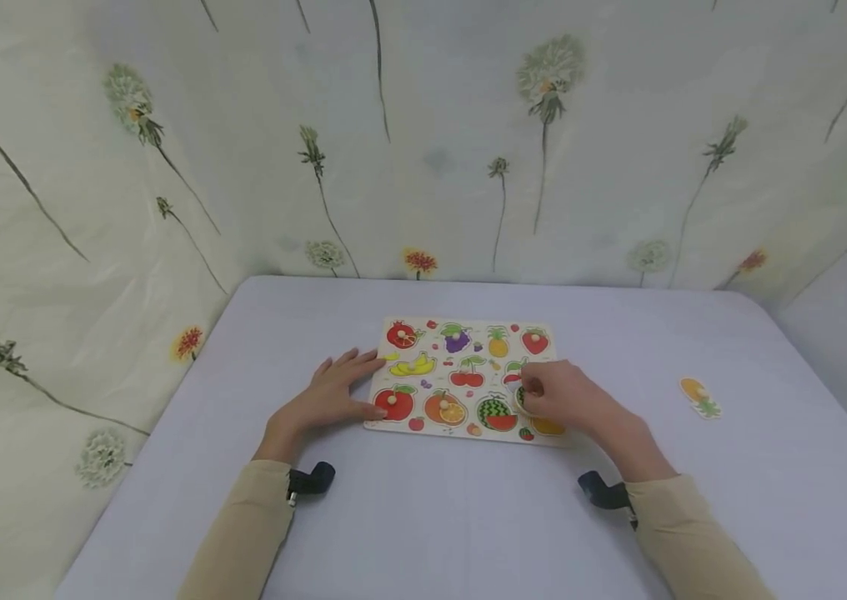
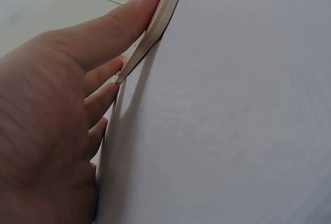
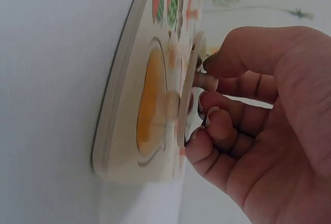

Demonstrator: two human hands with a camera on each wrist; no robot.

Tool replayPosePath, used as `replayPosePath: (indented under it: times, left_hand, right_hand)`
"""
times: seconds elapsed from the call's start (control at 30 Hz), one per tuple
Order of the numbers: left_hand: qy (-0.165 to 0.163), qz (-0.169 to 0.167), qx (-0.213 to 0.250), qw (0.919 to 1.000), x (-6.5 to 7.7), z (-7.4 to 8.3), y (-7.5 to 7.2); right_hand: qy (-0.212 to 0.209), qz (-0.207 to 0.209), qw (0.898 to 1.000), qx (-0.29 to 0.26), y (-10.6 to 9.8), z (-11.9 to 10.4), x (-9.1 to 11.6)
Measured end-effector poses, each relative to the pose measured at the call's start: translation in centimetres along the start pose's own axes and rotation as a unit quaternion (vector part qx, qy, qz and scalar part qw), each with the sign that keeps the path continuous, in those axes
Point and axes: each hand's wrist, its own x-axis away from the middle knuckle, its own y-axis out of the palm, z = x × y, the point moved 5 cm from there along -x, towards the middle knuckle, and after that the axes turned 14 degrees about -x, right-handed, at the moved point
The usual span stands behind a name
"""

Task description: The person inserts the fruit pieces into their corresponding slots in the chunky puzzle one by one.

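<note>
Right hand (image 1: 569,400) pinches a puzzle piece (image 3: 187,92), hiding its picture; left hand (image 1: 329,393) lies flat, steadying the puzzle board (image 1: 423,417).

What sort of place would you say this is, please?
Likely a makeshift tabletop recording corner: a plain table under a pale cloth, flower-print sheets hung behind and beside it, and one fruit peg puzzle.

Staged recording corner: pale lilac cloth-covered worktop (image 1: 423,517) boxed in by cream dandelion-print fabric backdrop (image 1: 423,142).
</note>
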Motion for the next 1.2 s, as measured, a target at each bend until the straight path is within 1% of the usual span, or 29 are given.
replayPosePath:
  times: [0.27,0.53,0.73,0.9,1.2]
  left_hand:
    - [0.010,0.002,-0.008,0.9999,-0.3,0.2,-0.1]
    - [0.008,-0.001,-0.003,1.0000,-0.2,0.2,-0.2]
    - [0.008,0.001,-0.001,1.0000,-0.3,0.1,-0.1]
    - [0.010,0.001,0.004,0.9999,-0.3,0.1,-0.1]
    - [0.009,0.006,-0.001,0.9999,-0.1,0.1,-0.1]
  right_hand:
    - [-0.009,-0.001,1.000,-0.002,1.0,-1.2,-0.3]
    - [-0.026,-0.006,1.000,-0.005,2.5,-1.9,-0.5]
    - [-0.039,-0.009,0.999,-0.005,3.0,-2.6,-0.6]
    - [-0.034,-0.012,0.999,-0.014,3.3,-3.0,-0.6]
    - [-0.018,-0.014,0.999,-0.025,3.7,-3.4,-0.6]
